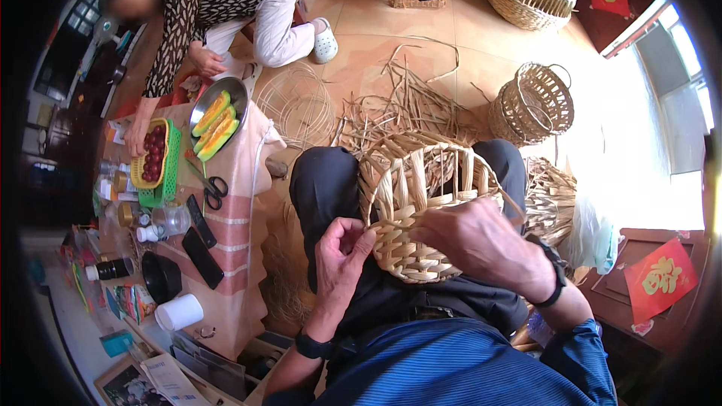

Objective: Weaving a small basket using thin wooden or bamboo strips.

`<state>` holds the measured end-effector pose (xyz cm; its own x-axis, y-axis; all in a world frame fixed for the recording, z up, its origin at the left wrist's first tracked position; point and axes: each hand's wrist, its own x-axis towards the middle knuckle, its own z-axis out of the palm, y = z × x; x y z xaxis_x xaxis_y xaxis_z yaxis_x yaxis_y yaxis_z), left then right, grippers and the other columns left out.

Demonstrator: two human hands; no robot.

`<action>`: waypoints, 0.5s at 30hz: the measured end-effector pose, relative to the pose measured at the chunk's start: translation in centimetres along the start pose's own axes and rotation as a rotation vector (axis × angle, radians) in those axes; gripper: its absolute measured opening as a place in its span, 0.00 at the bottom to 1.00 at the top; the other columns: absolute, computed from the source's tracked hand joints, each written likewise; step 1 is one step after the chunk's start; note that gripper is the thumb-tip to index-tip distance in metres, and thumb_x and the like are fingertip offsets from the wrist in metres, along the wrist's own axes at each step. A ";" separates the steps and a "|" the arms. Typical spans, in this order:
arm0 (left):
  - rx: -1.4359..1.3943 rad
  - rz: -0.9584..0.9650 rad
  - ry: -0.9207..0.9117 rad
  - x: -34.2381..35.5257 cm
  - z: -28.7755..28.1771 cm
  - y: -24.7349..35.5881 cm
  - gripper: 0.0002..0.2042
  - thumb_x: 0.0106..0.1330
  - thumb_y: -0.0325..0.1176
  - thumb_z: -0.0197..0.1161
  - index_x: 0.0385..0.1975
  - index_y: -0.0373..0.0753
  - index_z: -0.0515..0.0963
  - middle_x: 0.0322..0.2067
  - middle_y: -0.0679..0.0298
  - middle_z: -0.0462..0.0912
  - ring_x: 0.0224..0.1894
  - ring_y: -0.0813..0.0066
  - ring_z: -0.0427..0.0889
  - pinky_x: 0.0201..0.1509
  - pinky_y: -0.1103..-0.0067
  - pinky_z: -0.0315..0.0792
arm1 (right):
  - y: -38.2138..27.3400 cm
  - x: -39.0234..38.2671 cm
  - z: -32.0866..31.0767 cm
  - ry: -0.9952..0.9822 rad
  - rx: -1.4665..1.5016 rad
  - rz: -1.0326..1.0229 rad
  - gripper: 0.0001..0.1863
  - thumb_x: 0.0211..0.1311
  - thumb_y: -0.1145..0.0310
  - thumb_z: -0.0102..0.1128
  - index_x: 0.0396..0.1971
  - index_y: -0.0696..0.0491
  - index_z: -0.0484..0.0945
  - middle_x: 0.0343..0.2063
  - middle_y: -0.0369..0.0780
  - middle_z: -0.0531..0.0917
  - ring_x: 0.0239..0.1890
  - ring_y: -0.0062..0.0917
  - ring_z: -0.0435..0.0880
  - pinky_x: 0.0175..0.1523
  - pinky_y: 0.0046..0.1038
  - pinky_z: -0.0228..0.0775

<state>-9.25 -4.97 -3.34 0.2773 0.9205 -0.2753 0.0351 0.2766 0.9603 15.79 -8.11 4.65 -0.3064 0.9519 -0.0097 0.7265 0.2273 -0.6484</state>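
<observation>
A pale woven basket (417,180) with an openwork upper part rests in my lap between my knees. My left hand (342,256) grips the basket's left edge, thumb and forefinger pinched at the weave. My right hand (477,244) reaches over the front of the weave with curled fingers pinching a thin strip (395,224); its fingertips are partly hidden. A loose end of strip bends out at the basket's right side.
A co-worker (203,0) leans over the cloth-covered table (252,293) at left, one hand at a basket of dark red fruit (154,152), near melon slices (214,124) and scissors (214,192). Loose strips (406,98), wire rings (297,105), another basket (530,105) and bundled straw (549,195) surround me.
</observation>
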 end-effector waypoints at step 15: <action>0.092 -0.026 -0.023 1.4 -0.8 -0.2 0.13 0.77 0.36 0.72 0.41 0.32 0.80 0.32 0.70 0.82 0.34 0.87 0.77 0.40 0.82 0.74 | 4.5 3.6 -1.3 0.078 -0.242 -0.217 0.06 0.65 0.67 0.65 0.36 0.53 0.84 0.27 0.41 0.87 0.27 0.39 0.89 0.30 0.41 0.76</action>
<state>-9.66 -3.50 -3.91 0.2972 0.9063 -0.3005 0.1301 0.2733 0.9531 18.75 -3.39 2.71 -0.4289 0.8866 0.1732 0.7775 0.4599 -0.4290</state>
